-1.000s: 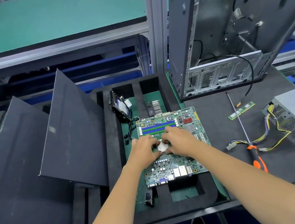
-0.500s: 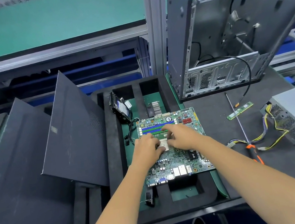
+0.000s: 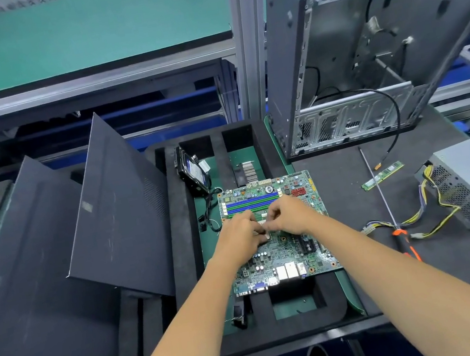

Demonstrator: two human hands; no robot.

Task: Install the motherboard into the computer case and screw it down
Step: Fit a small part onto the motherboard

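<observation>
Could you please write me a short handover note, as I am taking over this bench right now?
Left hand and right hand: both over the middle of the green motherboard, fingertips meeting at the silver square chip; whether they pinch it cannot be told.
The board lies on the black foam tray.
The open grey metal computer case stands upright behind, with no board in it.
The orange-handled screwdriver lies untouched on the dark mat to the right.
Done: nothing installed.
Left: move the board into the case and screw it down.

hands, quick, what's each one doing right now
Left hand: fingers curled on the small silver chip at the middle of the motherboard.
Right hand: fingers curled, pinching at that same chip.
</observation>
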